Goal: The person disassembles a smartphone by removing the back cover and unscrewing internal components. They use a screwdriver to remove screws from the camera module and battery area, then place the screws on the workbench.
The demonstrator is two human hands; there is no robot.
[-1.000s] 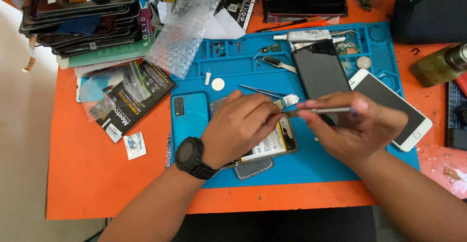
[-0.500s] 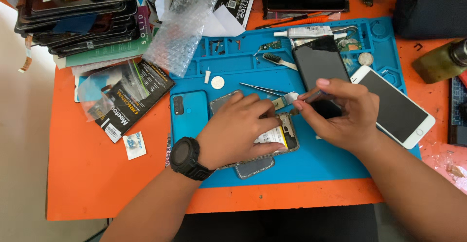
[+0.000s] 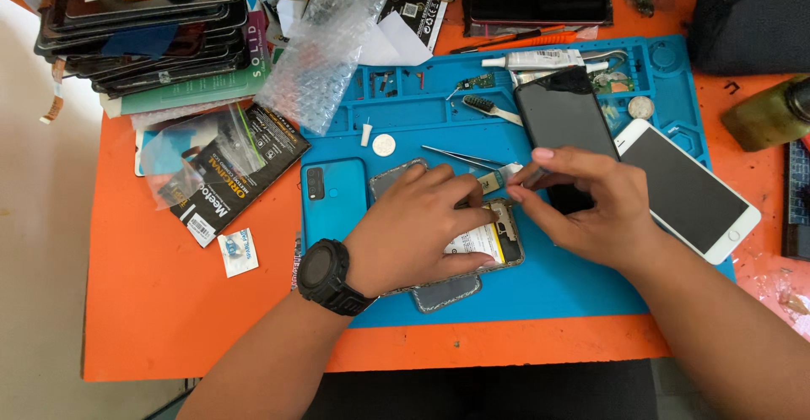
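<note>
My left hand (image 3: 422,226) lies flat over the opened phone (image 3: 494,247), fingers together and pressing down on it, thumb tucked along the near edge, so the phone sits directly under my palm with only its right end and the pale battery label showing. The phone lies on the blue mat (image 3: 557,293), its long axis running left to right and tipped a little, far end toward the upper left. My right hand (image 3: 591,209) hangs just to the right of that exposed end, fingertips pinched together on what looks like a thin tool or a small part; it is too small and too covered for me to tell which. The pinch points leftward and meets the phone's top right corner, almost touching my left fingertips. So the work spot lies left of my right hand and at the tips of my left, with both hands about equally near, the left holding, the right working. Tweezers (image 3: 460,157) lie just beyond my left fingers, and a black phone (image 3: 564,124) and a white phone (image 3: 688,188) sit behind my right hand on the orange bench (image 3: 169,310)
</note>
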